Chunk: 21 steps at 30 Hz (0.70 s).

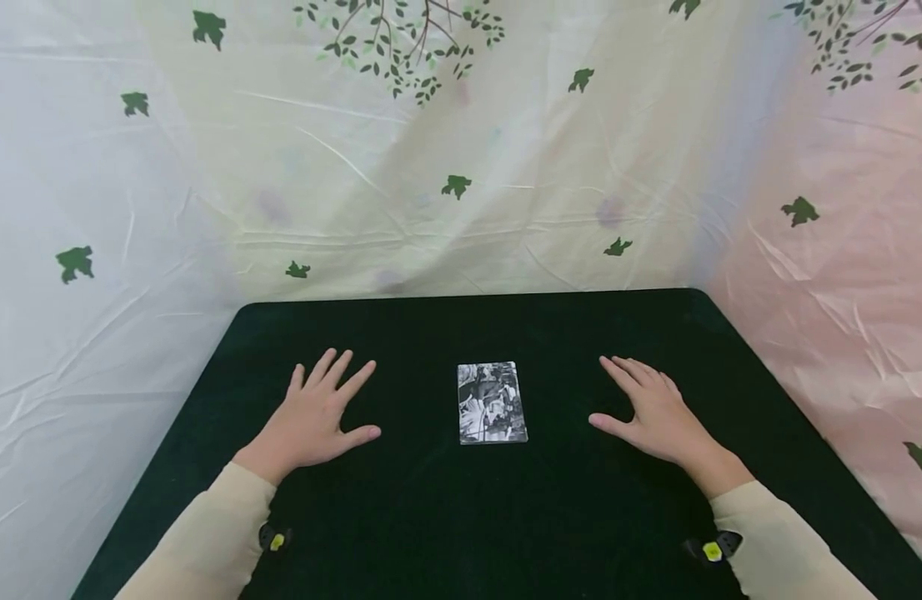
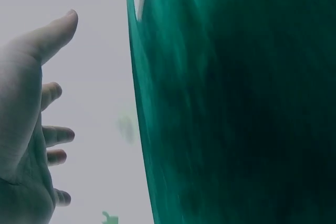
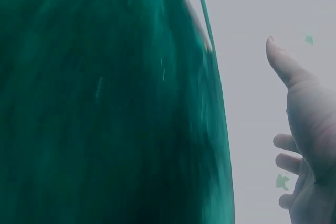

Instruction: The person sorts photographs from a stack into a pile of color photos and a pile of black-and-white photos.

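On the dark green table lies a rectangular black-and-white picture card or stack of cards (image 1: 493, 403), near the middle in the head view. To its left my left hand (image 1: 314, 417) is spread over the table, palm down, thumb towards the card. My right hand (image 1: 652, 412) is on the other side, thumb and fingers extended and apart from the card. Neither hand holds anything. The left wrist view shows the left hand (image 2: 26, 114) with its fingers apart, and the right wrist view shows the right hand (image 3: 310, 129) with its thumb raised.
The dark green table (image 1: 461, 525) has rounded far corners. Pale fabric (image 1: 461, 233) printed with green leaves and birds hangs behind it and along both sides. A small dark device with a yellow-green mark (image 1: 278, 542) sits under each sleeve.
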Tool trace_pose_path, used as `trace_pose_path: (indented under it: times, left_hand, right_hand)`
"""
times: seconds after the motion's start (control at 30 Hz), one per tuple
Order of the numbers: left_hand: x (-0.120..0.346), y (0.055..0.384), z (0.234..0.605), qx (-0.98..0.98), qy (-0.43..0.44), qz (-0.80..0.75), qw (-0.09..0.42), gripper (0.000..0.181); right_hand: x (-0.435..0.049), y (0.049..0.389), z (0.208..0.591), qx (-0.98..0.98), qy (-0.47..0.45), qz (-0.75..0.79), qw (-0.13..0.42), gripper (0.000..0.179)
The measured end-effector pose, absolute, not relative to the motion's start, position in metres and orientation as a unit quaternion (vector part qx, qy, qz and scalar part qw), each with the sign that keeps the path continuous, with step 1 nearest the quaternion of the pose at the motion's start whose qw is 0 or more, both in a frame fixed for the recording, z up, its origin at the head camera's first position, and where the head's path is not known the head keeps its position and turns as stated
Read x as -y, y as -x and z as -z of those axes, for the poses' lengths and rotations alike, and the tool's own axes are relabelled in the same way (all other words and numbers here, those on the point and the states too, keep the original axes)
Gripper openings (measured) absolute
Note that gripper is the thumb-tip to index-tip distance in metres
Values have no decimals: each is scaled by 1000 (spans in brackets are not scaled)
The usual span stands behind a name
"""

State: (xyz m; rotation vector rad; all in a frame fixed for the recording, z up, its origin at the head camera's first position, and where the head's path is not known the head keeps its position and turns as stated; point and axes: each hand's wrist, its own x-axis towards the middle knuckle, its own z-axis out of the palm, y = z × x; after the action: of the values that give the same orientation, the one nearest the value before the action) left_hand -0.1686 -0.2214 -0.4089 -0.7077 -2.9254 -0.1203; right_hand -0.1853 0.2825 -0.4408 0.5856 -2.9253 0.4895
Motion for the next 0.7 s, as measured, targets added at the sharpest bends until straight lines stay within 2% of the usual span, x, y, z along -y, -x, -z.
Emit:
trace_pose_path:
  times: [0.3, 0.7]
  left_hand:
    - [157, 181, 419, 965, 251, 60, 41, 89]
    - [104, 196, 443, 963, 255, 85, -35, 89]
  right_hand:
    - [-221, 198, 442, 961, -206, -178, 40, 94]
    - [-173, 213, 454, 958, -189, -216, 1, 82]
